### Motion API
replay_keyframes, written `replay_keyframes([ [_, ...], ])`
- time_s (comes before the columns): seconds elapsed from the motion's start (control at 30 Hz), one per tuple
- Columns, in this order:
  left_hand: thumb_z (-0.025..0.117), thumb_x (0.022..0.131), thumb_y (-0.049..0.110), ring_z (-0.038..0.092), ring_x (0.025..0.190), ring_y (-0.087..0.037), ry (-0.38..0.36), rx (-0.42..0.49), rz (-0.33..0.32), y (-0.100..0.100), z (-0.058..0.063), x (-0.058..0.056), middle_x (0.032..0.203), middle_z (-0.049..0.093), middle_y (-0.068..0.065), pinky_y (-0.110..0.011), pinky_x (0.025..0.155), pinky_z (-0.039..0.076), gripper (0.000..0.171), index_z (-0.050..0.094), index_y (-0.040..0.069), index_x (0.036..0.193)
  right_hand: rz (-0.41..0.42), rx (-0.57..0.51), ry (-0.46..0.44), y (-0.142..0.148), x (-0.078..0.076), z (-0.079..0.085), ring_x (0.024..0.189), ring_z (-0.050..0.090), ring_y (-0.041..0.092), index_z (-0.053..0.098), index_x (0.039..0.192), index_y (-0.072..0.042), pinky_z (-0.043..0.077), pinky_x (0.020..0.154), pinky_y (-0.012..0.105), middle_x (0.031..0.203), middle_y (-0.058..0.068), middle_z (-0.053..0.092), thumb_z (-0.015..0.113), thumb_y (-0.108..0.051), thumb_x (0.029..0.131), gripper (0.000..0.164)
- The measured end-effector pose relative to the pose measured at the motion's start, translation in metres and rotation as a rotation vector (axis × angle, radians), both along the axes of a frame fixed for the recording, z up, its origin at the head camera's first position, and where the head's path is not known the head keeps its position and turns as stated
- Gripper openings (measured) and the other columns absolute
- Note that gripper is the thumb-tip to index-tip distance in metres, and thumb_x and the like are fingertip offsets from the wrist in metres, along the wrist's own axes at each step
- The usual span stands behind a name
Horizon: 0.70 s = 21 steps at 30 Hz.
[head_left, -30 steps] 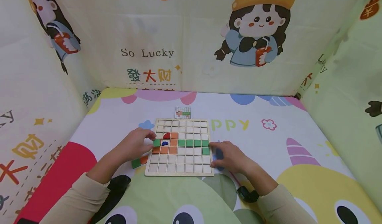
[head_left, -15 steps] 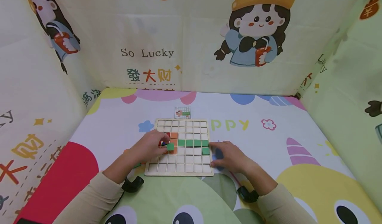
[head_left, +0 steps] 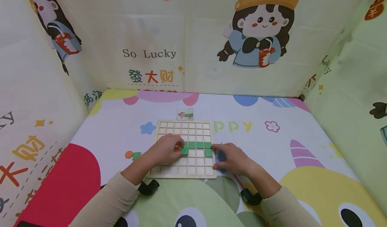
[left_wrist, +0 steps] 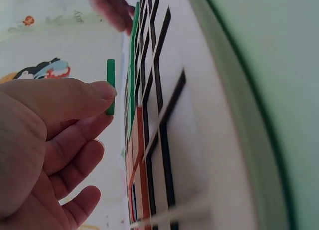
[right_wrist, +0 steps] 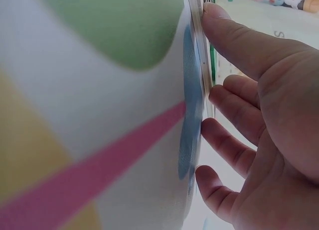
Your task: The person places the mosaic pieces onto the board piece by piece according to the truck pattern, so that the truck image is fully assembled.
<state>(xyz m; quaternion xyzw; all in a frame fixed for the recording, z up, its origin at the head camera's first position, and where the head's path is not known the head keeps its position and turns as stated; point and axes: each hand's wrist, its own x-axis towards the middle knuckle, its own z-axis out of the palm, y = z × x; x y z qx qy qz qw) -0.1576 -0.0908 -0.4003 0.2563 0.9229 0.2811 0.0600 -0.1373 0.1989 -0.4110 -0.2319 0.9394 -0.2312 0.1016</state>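
My left hand point(head_left: 166, 149) pinches a green square tile point(left_wrist: 110, 85) between thumb and forefinger, just above the wooden grid board point(head_left: 182, 177). In the left wrist view the tile stands edge-on, apart from the board. Green tiles point(head_left: 200, 145) fill a row at the board's right side, with one more below the row's right end. Orange tiles point(left_wrist: 135, 158) sit on the left part, largely hidden by my left hand in the head view. My right hand point(head_left: 234, 159) rests at the board's right edge, thumb and forefinger touching it, the other fingers loosely extended.
Left of the board lie an orange round piece point(head_left: 129, 154) and a green square tile point(head_left: 136, 155). A small pattern card point(head_left: 185, 114) lies beyond the board's far edge. A printed cloth point(head_left: 266, 143) covers the table, and patterned fabric walls point(head_left: 199, 35) enclose it.
My left hand has carried the green tile from the board's left edge rightward to near the left end of the green row. The right hand has stayed put.
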Motion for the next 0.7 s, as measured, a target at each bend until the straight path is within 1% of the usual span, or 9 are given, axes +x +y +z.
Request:
replay_keyframes([
  [0.07,0.075,0.085,0.008,0.056,0.092,-0.018,0.015,-0.01,-0.016,0.004,-0.001,0.0,0.095,0.064,0.003,-0.038,0.084,0.05,0.018,0.07,0.008,0.102,0.008,0.0,0.011,0.0,0.0,0.0,0.123,0.051,0.037,0.057,0.139,-0.005,0.043,0.099,0.052,0.131,0.014,0.061,0.084,-0.034,0.081,0.07],
  [0.17,0.077,0.085,0.011,0.058,0.093,-0.017,0.013,-0.029,-0.025,0.01,-0.002,-0.001,0.095,0.064,0.003,-0.037,0.085,0.05,0.02,0.071,0.008,0.104,0.026,0.007,0.033,0.0,0.0,-0.001,0.122,0.052,0.037,0.058,0.138,-0.005,0.043,0.098,0.053,0.129,0.014,0.062,0.084,-0.035,0.081,0.07],
  [0.3,0.074,0.085,0.012,0.056,0.096,-0.017,-0.026,-0.046,-0.015,0.018,-0.003,0.0,0.098,0.064,0.003,-0.035,0.084,0.05,0.022,0.071,0.01,0.107,0.02,0.008,0.022,0.0,-0.001,-0.001,0.122,0.052,0.037,0.057,0.139,-0.005,0.043,0.098,0.053,0.13,0.014,0.062,0.084,-0.035,0.081,0.07],
  [0.37,0.074,0.085,0.012,0.053,0.095,-0.017,-0.029,-0.048,-0.018,0.021,-0.004,0.001,0.097,0.064,0.004,-0.035,0.081,0.049,0.022,0.07,0.011,0.107,0.016,0.007,0.017,0.0,-0.001,-0.001,0.123,0.051,0.037,0.057,0.139,-0.005,0.043,0.099,0.053,0.131,0.013,0.062,0.084,-0.034,0.081,0.07],
  [0.53,0.072,0.085,0.01,0.051,0.092,-0.019,0.002,-0.056,-0.047,0.029,-0.004,0.002,0.093,0.065,0.003,-0.036,0.08,0.048,0.019,0.07,0.01,0.103,0.011,-0.001,0.017,0.0,-0.001,-0.001,0.122,0.052,0.036,0.057,0.139,-0.005,0.043,0.099,0.053,0.131,0.013,0.062,0.084,-0.033,0.081,0.07],
  [0.7,0.072,0.086,0.011,0.051,0.091,-0.019,-0.016,-0.072,-0.043,0.036,-0.003,0.001,0.093,0.063,0.003,-0.036,0.082,0.047,0.018,0.069,0.01,0.104,0.005,0.005,0.011,0.0,-0.001,0.0,0.122,0.052,0.036,0.057,0.139,-0.005,0.043,0.099,0.053,0.131,0.013,0.062,0.084,-0.033,0.081,0.07],
])
